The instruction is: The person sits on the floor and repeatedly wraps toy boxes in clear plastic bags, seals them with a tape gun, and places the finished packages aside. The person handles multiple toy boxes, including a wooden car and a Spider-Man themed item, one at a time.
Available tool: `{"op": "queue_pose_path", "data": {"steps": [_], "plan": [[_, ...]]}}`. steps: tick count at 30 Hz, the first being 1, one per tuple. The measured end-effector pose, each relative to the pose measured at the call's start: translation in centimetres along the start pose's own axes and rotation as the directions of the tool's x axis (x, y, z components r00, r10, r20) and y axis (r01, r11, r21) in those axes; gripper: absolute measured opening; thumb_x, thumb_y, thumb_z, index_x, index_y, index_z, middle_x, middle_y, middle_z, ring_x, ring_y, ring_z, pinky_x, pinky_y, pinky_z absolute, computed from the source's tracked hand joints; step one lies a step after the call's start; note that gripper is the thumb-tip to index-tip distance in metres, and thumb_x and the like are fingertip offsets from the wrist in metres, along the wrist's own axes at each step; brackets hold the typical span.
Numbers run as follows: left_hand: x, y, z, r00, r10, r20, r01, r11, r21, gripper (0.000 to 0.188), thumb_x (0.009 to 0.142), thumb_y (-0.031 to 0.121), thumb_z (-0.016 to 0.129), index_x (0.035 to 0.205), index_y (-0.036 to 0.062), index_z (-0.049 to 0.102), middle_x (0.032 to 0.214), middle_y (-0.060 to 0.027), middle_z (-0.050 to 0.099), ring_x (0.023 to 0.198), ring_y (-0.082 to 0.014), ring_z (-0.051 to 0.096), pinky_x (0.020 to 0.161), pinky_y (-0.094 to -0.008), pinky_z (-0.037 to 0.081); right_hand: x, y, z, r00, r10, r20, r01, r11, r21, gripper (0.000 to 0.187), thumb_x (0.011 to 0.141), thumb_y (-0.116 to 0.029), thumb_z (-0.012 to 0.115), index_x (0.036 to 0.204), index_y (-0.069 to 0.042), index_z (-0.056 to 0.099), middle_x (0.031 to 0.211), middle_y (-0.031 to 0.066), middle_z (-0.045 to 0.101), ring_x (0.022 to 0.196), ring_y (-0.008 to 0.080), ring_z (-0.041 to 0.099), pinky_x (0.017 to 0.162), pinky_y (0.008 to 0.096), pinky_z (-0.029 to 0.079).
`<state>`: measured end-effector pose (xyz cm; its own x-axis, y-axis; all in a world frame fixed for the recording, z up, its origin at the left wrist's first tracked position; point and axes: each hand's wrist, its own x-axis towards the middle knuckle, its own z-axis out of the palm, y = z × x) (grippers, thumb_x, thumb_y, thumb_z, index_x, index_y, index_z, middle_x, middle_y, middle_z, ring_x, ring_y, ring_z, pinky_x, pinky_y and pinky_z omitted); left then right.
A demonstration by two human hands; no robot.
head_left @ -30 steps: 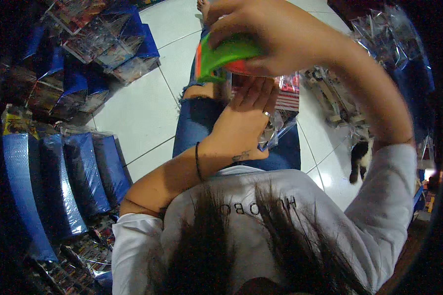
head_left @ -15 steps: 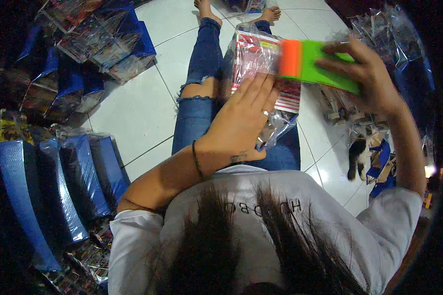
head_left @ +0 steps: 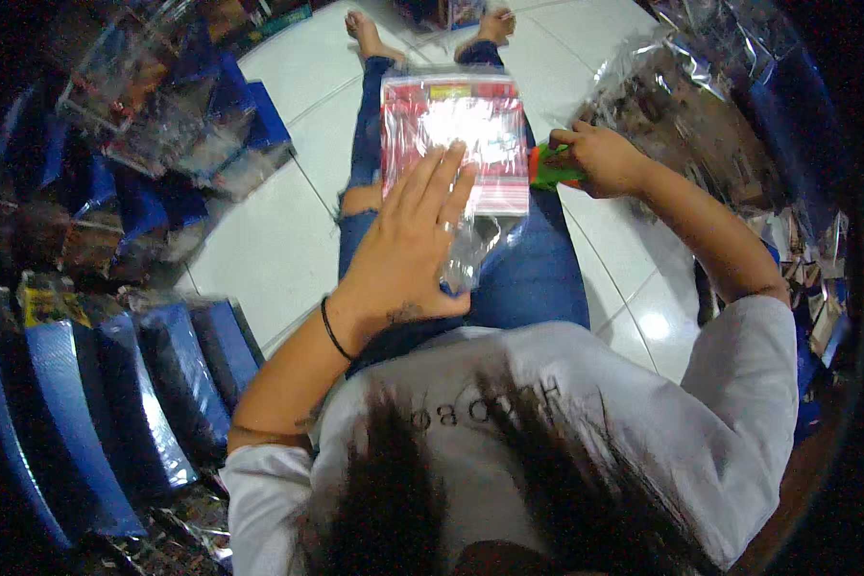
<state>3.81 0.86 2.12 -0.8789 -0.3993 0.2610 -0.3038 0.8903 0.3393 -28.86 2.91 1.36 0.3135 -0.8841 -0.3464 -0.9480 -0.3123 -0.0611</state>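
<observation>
Across my thighs lies a flat red-and-white package (head_left: 490,130) in clear plastic, with glare on its upper part. My left hand (head_left: 408,226) rests flat on its lower left side, fingers stretched out. The loose clear end of the wrapper (head_left: 480,252) shows beside that hand, over my jeans. Just off the package's right edge, my right hand (head_left: 600,161) grips a green block-shaped tool with an orange end (head_left: 550,175). The fingers cover part of the tool, and its exact kind cannot be made out.
Several blue packs in clear plastic (head_left: 149,384) stand in a row at the lower left. More wrapped packs (head_left: 154,144) are piled at the upper left. A large plastic-wrapped bundle (head_left: 682,125) sits at the right, on the white tiled floor (head_left: 245,226).
My right hand has brought the green tool lower and closer to the package's right edge. The package and my left hand appear further left in view, and the view itself has shifted.
</observation>
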Motion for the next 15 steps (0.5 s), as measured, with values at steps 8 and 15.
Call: {"op": "queue_pose_path", "data": {"steps": [8, 15], "plan": [[8.5, -3.2, -4.4, 0.848, 0.528, -0.058, -0.528, 0.849, 0.014, 0.080, 0.063, 0.057, 0.072, 0.129, 0.0132, 0.056, 0.127, -0.0170, 0.049, 0.121, -0.0353, 0.044, 0.104, -0.0483, 0.031, -3.0, 9.3, 18.2, 0.663, 0.708, -0.244, 0.033, 0.297, 0.954, 0.042, 0.078, -0.010, 0.063, 0.119, -0.006, 0.060, 0.108, 0.0083, 0.062, 0.103, 0.0195, 0.059, 0.088, 0.0329, 0.047], [20.5, -6.4, -1.4, 0.681, 0.443, 0.583, -0.616, 0.777, 0.128, 0.063, 0.075, 0.063, 0.060, 0.089, 0.0019, 0.070, 0.088, -0.0181, 0.069, 0.085, -0.0339, 0.066, 0.083, -0.0430, 0.051, -4.6, 4.7, 33.5, 0.188, 0.960, 0.208, 0.254, -0.252, 0.934, 0.051, 0.091, -0.026, 0.058, 0.134, -0.002, 0.047, 0.118, 0.0130, 0.059, 0.103, 0.0221, 0.059, 0.086, 0.0307, 0.048]]}}
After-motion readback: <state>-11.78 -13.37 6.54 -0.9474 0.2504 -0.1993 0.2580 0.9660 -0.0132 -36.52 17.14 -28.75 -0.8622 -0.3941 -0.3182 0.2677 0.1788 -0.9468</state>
